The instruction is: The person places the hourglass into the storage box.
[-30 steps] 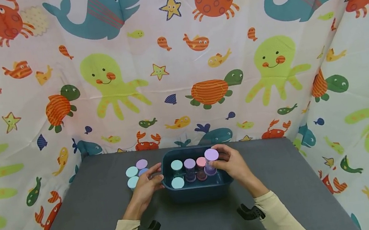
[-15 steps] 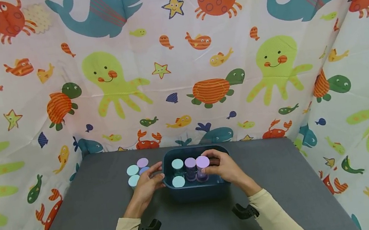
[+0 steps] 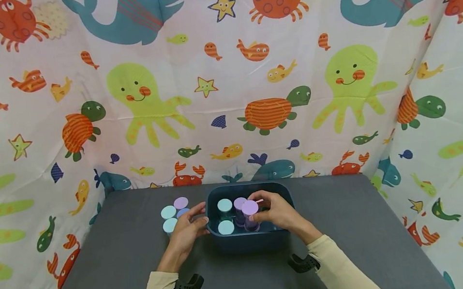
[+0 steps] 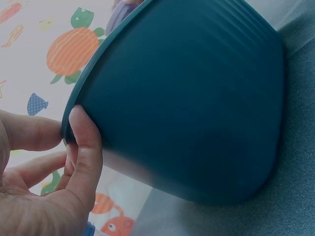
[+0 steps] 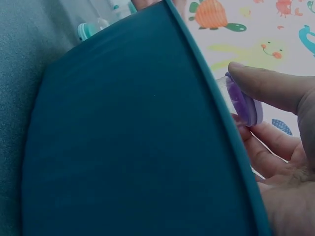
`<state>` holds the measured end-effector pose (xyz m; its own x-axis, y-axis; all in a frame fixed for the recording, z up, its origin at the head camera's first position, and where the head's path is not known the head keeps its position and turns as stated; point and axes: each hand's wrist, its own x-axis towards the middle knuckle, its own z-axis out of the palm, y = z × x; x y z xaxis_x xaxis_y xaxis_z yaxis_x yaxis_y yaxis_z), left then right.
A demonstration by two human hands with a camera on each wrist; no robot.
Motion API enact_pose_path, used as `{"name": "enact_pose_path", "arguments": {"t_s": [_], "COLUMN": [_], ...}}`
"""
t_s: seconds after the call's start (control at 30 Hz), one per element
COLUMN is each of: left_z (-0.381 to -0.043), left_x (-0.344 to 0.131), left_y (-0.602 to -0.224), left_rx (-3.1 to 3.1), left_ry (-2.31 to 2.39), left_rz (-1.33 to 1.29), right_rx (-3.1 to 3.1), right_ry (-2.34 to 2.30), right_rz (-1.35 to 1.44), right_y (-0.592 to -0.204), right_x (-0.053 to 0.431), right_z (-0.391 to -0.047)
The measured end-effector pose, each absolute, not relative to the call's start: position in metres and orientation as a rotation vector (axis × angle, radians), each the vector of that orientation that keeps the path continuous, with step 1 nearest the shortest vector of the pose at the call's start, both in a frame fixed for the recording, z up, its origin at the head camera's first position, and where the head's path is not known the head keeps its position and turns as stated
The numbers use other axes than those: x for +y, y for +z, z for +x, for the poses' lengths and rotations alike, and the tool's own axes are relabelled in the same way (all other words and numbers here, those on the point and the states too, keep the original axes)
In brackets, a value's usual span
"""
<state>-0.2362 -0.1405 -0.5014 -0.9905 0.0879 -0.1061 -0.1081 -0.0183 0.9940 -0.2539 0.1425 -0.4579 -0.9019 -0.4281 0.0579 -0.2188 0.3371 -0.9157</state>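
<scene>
held purple-lidded jar (image 3: 249, 207) has moved left since a second ago; right hand (image 3: 279, 212) has its grip closed round it, near the front edge of the bin (image 3: 250, 242). left hand (image 3: 187, 231) pinches the left rim (image 4: 81, 83). pink lid (image 3: 260, 201) behind is mostly hidden.

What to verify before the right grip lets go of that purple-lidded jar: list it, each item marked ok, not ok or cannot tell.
1. Left grip holding the bin by its edge: ok.
2. Right grip secure on the purple-lidded jar: it pinches the jar, but how firmly, cannot tell.
3. Lid on that jar: ok.
4. Jar within the bin's outline, lid up: ok.
5. Jar's base resting on the bin floor: cannot tell.
6. Space by the left grip free: not ok, mint-lidded jars stand close by.
</scene>
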Motion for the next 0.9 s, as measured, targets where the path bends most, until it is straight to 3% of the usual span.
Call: {"name": "enact_pose_path", "arguments": {"t_s": [0.9], "left_z": [-0.236], "left_x": [-0.140], "left_y": [-0.501], "left_rx": [2.110], "left_ry": [2.134], "left_rz": [-0.026], "right_rx": [2.380], "right_ry": [-1.279], "right_rz": [-0.676], "right_y": [-0.468], "right_x": [0.138], "right_z": [-0.268]}}
